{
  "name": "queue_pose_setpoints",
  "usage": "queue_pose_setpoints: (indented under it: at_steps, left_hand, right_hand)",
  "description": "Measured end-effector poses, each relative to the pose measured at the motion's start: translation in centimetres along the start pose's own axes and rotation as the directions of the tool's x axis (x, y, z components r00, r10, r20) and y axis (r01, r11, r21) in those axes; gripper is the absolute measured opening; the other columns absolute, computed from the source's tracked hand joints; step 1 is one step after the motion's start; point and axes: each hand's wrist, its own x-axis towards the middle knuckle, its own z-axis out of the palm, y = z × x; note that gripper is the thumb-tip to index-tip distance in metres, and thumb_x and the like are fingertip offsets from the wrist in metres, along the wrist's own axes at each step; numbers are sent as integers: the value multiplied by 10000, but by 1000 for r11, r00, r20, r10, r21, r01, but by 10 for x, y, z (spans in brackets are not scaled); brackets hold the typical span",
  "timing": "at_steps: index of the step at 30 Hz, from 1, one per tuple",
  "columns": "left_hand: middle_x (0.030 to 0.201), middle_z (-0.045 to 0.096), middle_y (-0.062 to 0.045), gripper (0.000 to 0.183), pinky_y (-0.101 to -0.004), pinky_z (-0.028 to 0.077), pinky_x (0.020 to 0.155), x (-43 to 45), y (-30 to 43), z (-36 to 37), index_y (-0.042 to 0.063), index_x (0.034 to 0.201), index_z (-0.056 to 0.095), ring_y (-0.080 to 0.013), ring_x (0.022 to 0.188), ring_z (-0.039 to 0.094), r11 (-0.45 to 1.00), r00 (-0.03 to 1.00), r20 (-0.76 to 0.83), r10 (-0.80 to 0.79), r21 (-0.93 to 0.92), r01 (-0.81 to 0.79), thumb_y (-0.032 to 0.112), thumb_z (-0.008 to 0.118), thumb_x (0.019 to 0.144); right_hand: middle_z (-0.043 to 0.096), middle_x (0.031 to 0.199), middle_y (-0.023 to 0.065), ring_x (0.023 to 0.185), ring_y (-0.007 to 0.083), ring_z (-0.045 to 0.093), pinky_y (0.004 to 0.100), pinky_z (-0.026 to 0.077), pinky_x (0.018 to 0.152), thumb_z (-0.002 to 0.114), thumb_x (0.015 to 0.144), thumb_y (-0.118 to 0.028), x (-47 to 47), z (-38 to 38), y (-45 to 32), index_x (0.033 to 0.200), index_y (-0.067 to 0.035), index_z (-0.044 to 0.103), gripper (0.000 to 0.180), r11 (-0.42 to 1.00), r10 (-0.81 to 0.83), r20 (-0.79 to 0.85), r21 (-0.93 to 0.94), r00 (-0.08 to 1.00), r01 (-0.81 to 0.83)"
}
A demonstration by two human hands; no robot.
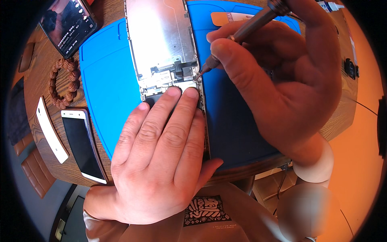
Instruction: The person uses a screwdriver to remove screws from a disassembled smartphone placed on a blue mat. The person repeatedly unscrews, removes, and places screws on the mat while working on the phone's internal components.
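Note:
An opened smartphone lies on a blue repair mat [104, 75]. Its display assembly [158, 33], metal back facing up, is laid out away from me, and the phone body [153, 99] is mostly hidden under my left hand [160, 157]. That hand rests flat on the body and holds it down, two fingertips close to the seam between the halves. In my right hand [281, 78] is a precision screwdriver [254, 22], tilted, with its thin tip at the right end of the seam. Whether the tip sits in a screw cannot be made out.
On the wooden table [39, 81] at left are a phone with a lit screen [68, 24], a carved bead bracelet [72, 86], a white phone with a dark screen [83, 145] and a white back cover [50, 133]. An orange-and-white packet [220, 18] lies behind the screwdriver; a small black object [350, 69] is at right.

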Motion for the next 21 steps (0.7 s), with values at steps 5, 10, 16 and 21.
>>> queue_pose_setpoints:
  at_steps: [5,10,16,21]
  left_hand:
    - [1410,652,-274,707,-552,472,1125,0,0,0,-100,1226,712,-442,1350,618,1000,1000,-8,8,-5,-8,349,878,705]
    - [1387,657,-285,711,-559,473,1121,0,0,1,-104,1230,711,-449,1347,618,1000,1000,-15,6,-1,-6,353,872,710]
    - [1381,657,-290,718,-563,479,1112,-1,0,0,-109,1240,709,-454,1347,616,1000,1000,-6,4,-1,-4,354,868,716]
    - [1380,657,-287,722,-560,480,1112,-1,-1,1,-109,1249,706,-451,1348,617,1000,1000,-27,10,-11,-10,357,865,721]
  right_hand:
    - [740,1049,227,939,269,774,337,639,828,812,874,113,0,-2,-3,1484,79,356,761,1000,-1,2,0,1000,1]
    - [740,1047,224,937,266,773,335,638,827,812,875,112,1,-2,-7,1480,77,361,756,1000,2,7,6,1000,-2]
    - [740,1045,221,935,263,772,332,638,825,813,875,110,1,-1,-8,1476,75,366,749,1000,4,2,11,1000,-4]
    - [740,1043,218,933,260,772,330,637,824,814,876,109,2,0,-9,1472,74,371,744,1000,2,-3,12,1000,-2]
